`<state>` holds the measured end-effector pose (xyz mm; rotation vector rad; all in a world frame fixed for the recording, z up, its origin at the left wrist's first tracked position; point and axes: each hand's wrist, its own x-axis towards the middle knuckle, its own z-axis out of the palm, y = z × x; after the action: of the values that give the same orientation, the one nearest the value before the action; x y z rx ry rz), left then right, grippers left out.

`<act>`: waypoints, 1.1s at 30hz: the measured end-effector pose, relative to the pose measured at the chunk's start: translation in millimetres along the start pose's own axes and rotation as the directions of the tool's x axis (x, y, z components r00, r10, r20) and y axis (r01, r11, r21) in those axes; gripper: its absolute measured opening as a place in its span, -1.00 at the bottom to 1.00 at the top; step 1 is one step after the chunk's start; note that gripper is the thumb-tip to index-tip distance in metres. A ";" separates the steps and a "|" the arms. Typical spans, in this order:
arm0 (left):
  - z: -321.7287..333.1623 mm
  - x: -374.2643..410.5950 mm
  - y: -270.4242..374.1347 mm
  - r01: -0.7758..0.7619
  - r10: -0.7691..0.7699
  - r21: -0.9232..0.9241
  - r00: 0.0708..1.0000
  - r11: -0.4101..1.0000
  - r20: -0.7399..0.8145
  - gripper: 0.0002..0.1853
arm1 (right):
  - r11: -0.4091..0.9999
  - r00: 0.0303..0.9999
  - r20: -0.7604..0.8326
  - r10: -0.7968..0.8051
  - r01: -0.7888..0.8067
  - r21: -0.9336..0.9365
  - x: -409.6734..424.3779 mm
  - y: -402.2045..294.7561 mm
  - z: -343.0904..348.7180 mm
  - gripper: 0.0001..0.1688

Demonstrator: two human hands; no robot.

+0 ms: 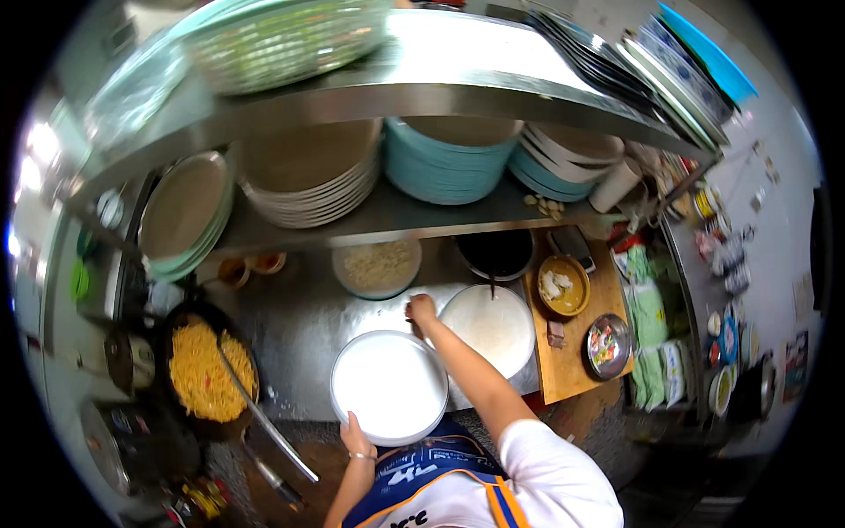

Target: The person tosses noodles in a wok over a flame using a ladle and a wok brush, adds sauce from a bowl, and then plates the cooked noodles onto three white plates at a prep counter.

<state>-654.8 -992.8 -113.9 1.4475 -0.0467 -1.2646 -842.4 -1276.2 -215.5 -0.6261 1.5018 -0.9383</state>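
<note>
My left hand (356,433) grips the lower left rim of white round plates (389,383), which look like a small stack, in front of my apron. My right hand (420,308) reaches past them over the steel counter (297,356), fingers curled; whether it holds something is unclear. Just right of that hand sits a wide round container (485,330) with a pale, whitish surface. Beyond the hand stands a bowl of pale chopped food (377,267). At the left, a wok of yellow noodles (208,373) has a long metal ladle (264,416) resting in it.
Stacked plates (449,165) fill the steel shelf ahead; a green basket (290,46) sits above. A pot of dark liquid (495,254) stands at the back. On the wooden board (554,376) are a yellow-brown bowl (564,285) and a metal bowl (606,346).
</note>
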 end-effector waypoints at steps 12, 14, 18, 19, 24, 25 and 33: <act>-42.8 -0.6 -46.9 0.052 -0.019 0.123 0.966 0.991 -0.259 -0.32 | 0.858 0.977 0.164 0.134 -0.197 0.474 -16.2 -31.4 32.0 -0.62; -118.2 39.1 -71.0 0.132 -0.058 0.278 0.964 0.951 -0.259 -0.32 | 0.834 0.969 0.226 0.101 -0.206 0.511 -77.4 -34.8 9.9 -0.62; -43.2 10.8 -48.1 0.032 0.214 0.480 0.867 0.877 -0.449 -0.34 | 0.847 0.905 0.412 0.107 -0.300 0.439 -168.5 -22.7 -81.8 -0.54; -49.9 20.0 -50.3 0.050 0.224 0.513 0.860 0.857 -0.458 -0.34 | 0.833 0.889 0.441 0.124 -0.334 0.441 -191.9 -18.2 -104.0 -0.50; -53.2 54.0 -60.6 0.078 0.100 0.421 0.918 0.904 -0.385 -0.36 | 0.785 0.951 0.257 0.173 -0.290 0.547 -288.7 -16.2 -224.2 -0.43; -30.4 41.7 -57.6 0.095 0.101 0.494 0.929 0.864 -0.355 -0.38 | 0.801 0.970 0.193 0.150 -0.234 0.551 -298.8 -14.1 -245.7 -0.46; 0.2 26.5 -49.8 0.014 0.048 0.892 0.998 0.451 -0.040 -0.37 | 0.757 0.919 -0.393 -0.042 0.286 0.588 -228.3 -39.0 -343.5 -0.43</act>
<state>-673.4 -992.8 -167.2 2.3900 -0.8197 -1.2063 -1147.7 -1039.3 -66.1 -0.0802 1.3175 -1.6820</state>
